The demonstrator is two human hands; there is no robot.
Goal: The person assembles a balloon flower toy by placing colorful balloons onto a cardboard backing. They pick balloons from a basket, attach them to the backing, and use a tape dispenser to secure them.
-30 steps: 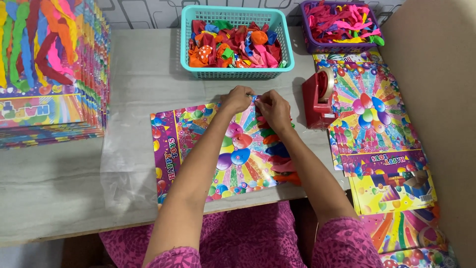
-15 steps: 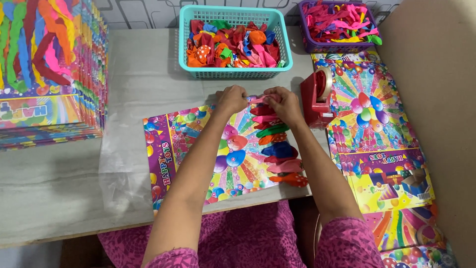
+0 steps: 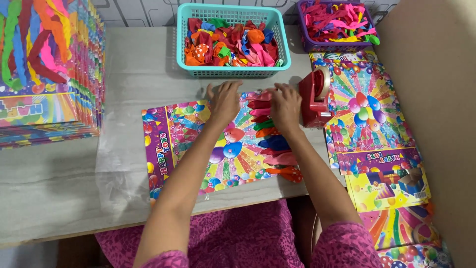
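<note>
A colourful printed card sheet point(image 3: 198, 144) lies flat on the table in front of me. A column of flat, uninflated balloons point(image 3: 275, 146) in several colours runs down its right side. My left hand point(image 3: 224, 101) presses flat on the top of the sheet, fingers spread. My right hand point(image 3: 285, 105) rests palm down on the uppermost balloons, fingers together. Neither hand grips anything that I can see.
A red tape dispenser point(image 3: 316, 99) stands just right of my right hand. A teal basket point(image 3: 233, 72) and a purple basket point(image 3: 310, 45) of balloons sit at the back. Stacked finished sheets point(image 3: 49, 74) fill the left; loose printed sheets point(image 3: 369, 124) lie right, by a cardboard wall point(image 3: 436, 99).
Both hands dropped from pinching at the top of the balloon column to lying flat. The sheet and balloons sit slightly nearer the basket.
</note>
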